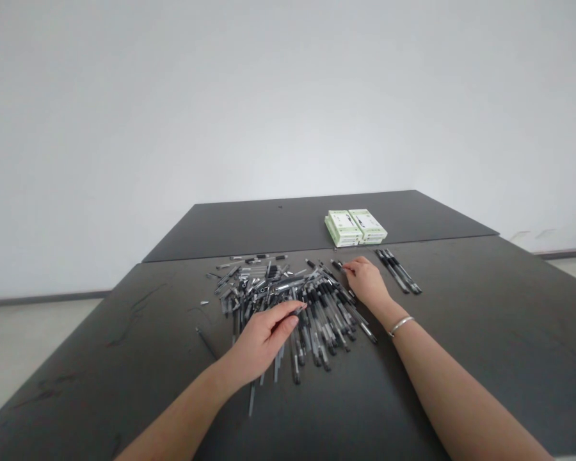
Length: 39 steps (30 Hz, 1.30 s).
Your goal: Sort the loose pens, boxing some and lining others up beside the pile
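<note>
A large loose pile of clear-barrelled gel pens with black caps (pixel 288 301) lies crisscrossed on the dark table top (pixel 461 307). My left hand (pixel 264 339) rests over the near part of the pile, its fingertips closing around the pens; I cannot tell whether it grips one. My right hand (pixel 367 282) lies at the pile's far right edge, fingertips pinching a black-capped pen (pixel 336 264). To the right of that hand, a small group of pens (pixel 397 271) lies side by side, roughly parallel.
Two green-and-white boxes (pixel 356 227) stand together on the far table panel (pixel 269 224). A single pen (pixel 206 342) lies apart, left of the pile. A silver bracelet (pixel 400 326) circles my right wrist. A white wall rises behind the tables.
</note>
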Tool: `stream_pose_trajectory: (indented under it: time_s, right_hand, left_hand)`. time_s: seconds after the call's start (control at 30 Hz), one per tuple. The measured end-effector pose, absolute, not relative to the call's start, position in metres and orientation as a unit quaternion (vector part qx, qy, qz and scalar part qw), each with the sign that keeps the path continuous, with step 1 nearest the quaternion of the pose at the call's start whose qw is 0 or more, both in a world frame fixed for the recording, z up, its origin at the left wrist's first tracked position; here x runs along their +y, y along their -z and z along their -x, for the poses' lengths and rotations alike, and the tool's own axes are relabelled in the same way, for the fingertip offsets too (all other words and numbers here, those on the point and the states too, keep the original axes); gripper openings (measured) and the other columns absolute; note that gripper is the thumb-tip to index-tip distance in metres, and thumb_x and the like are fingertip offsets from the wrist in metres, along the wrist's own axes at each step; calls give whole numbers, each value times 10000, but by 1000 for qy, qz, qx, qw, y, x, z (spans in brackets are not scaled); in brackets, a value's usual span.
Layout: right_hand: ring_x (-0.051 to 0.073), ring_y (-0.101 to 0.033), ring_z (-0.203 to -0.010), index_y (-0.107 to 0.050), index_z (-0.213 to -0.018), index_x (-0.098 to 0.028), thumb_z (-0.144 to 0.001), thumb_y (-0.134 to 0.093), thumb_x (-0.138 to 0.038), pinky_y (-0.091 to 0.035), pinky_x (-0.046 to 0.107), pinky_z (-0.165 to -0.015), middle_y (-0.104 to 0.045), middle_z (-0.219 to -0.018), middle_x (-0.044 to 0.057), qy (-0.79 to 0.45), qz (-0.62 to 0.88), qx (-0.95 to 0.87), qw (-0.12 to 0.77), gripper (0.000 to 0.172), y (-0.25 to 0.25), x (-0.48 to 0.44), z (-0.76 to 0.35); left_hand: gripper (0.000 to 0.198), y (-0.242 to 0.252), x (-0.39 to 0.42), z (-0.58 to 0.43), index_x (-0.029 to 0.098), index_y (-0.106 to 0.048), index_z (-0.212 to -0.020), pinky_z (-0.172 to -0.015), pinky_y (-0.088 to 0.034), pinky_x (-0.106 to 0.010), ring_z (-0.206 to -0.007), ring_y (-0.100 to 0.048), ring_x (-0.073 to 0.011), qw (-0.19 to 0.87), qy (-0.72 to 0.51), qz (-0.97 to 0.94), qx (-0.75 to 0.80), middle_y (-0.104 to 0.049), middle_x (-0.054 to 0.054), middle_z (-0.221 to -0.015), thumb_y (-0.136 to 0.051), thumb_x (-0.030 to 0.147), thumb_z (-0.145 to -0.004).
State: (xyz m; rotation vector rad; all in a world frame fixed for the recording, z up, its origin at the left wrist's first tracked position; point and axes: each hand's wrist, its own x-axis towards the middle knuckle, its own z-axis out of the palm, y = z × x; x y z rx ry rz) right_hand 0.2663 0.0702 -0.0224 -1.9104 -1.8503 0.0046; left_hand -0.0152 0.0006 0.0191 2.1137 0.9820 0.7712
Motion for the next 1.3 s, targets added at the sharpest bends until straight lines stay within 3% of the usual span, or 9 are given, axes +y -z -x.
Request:
stream_pose_trajectory:
  time_s: [0.67, 0.93, 1.3]
  right_hand:
    - [194, -640, -857, -771, -895, -147, -860, -578, -184, -442, 264, -822, -688, -921, 111, -19, 718, -673, 177, 200, 18, 67, -270]
    - [207, -624, -847, -725, -855, -131, -862, -553, -161, -426, 277, -785, -666, -934, 134, -15, 710, -691, 135, 175, 11, 61, -263]
    - [210, -649, -743, -691, -776, -145, -794, -553, -137, -395, 267, -683, -715, -773, 107, -12, 699, -701, 139, 139, 7, 61, -259]
  left_hand:
    - [361, -23, 0, 17, 189, -638, -1241, -1014, -465, -335, -1135, -633, -213, 348, -297, -806, 375, -687, -67, -1230, -441, 322, -968]
    - [397, -26, -4, 17, 207, -613, -1293, -948, -507, -365, -1028, -666, -227, 383, -308, -780, 387, -740, -41, -845, -419, 324, -967]
    - [380, -23, -3, 17, 189, -619, -1261, -835, -539, -325, -854, -682, -203, 371, -303, -780, 403, -721, -32, -787, -450, 331, -952]
